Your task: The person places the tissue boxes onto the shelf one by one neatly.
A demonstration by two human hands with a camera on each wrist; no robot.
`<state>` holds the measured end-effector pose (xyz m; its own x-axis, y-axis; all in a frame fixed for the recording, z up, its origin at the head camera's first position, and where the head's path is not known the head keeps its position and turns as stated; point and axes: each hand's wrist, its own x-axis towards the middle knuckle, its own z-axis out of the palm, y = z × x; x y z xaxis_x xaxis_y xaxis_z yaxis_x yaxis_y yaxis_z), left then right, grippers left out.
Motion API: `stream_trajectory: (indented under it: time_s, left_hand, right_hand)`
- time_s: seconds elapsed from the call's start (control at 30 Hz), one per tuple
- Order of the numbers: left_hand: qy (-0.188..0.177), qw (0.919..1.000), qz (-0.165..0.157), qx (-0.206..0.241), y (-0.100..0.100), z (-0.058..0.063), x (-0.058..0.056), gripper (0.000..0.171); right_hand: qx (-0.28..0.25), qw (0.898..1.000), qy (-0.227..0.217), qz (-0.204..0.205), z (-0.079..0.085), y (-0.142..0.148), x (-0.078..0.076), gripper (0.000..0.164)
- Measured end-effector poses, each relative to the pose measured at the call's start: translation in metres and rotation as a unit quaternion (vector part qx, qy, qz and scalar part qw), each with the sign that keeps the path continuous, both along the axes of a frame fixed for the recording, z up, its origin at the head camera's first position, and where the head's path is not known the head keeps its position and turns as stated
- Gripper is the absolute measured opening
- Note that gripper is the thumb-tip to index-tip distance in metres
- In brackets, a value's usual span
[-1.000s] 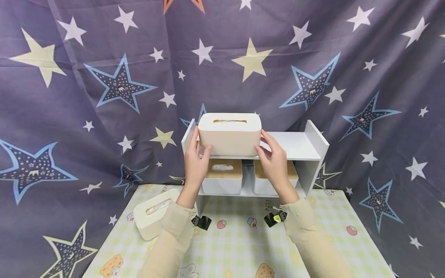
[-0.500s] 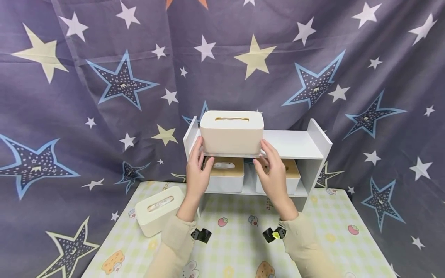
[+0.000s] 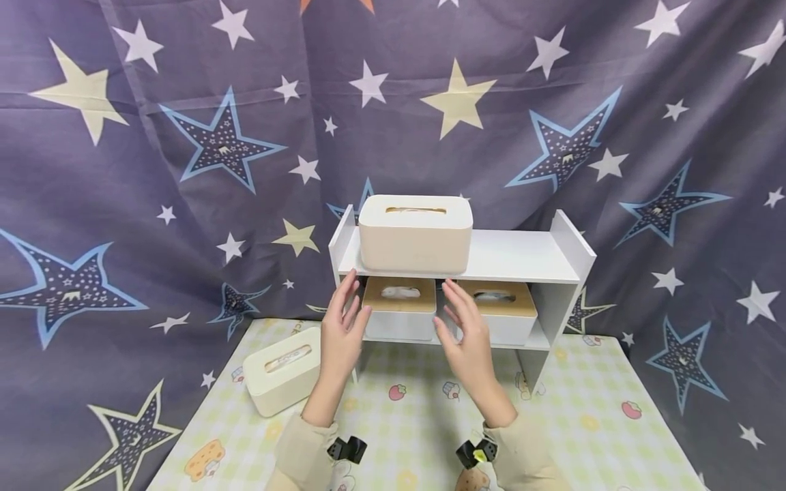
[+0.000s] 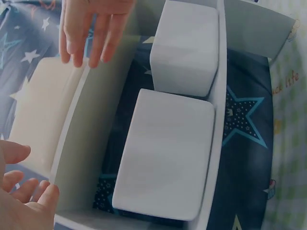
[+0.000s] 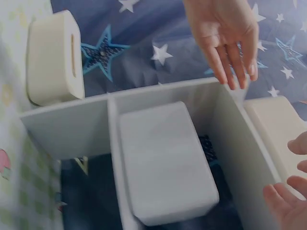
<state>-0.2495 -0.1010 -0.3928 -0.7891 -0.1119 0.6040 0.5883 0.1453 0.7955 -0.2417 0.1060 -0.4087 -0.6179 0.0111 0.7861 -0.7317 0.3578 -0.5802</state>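
Note:
A cream tissue box (image 3: pixel 416 235) stands upright on the left part of the white shelf's (image 3: pixel 522 256) top board, its slot facing up. My left hand (image 3: pixel 341 337) is held below that box's left end, fingers spread and holding nothing. My right hand (image 3: pixel 471 341) mirrors it below the box's right end, also holding nothing. In the left wrist view, my left hand (image 4: pixel 29 201) is at the lower left and my right hand (image 4: pixel 96 28) at the top. On the shelf's lower board sit two white tissue boxes with wooden lids, one left (image 3: pixel 399 320) and one right (image 3: pixel 506 324).
Another cream tissue box (image 3: pixel 285 375) stands on the table at the left, beside the shelf. A green-checked cloth (image 3: pixel 393 423) covers the table. Behind the shelf hangs a dark curtain (image 3: pixel 393 150) with stars. Small black cameras are strapped at both wrists.
Both hands have let go of the cream tissue box on the top board and drawn down and back from it. The box stays on the shelf.

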Motion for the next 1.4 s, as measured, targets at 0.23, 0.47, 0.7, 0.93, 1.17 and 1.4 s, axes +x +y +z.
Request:
stream_trajectory:
  time_s: [0.23,0.47,0.7,0.93,1.17,1.4]
  left_hand:
    - [-0.005,0.9998,0.013,-0.014,-0.022,-0.019,0.014,0.055]
    - [-0.053,0.997,0.056,0.002,-0.054,-0.043,0.022,0.053]
    - [-0.096,0.9888,0.113,0.017,-0.092,-0.069,0.022,0.049]
    - [-0.161,0.9647,0.208,-0.006,-0.14,-0.109,0.018,0.05]
    - [-0.223,0.9377,0.265,0.03,-0.173,-0.147,0.015,0.054]
    - [-0.299,0.9135,0.272,0.045,-0.19,-0.179,0.013,0.06]
  right_hand:
    - [0.018,0.999,-0.015,0.029,-0.026,-0.02,0.004,0.053]
    - [0.041,0.996,-0.041,0.063,-0.052,-0.044,0.006,0.05]
    - [0.049,0.99,-0.109,0.081,-0.07,-0.067,0.006,0.05]
    - [0.062,0.98,-0.154,0.11,-0.084,-0.091,0.001,0.048]
    - [0.091,0.97,-0.193,0.119,-0.099,-0.108,-0.005,0.048]
    - [0.098,0.96,-0.231,0.125,-0.112,-0.121,-0.008,0.047]
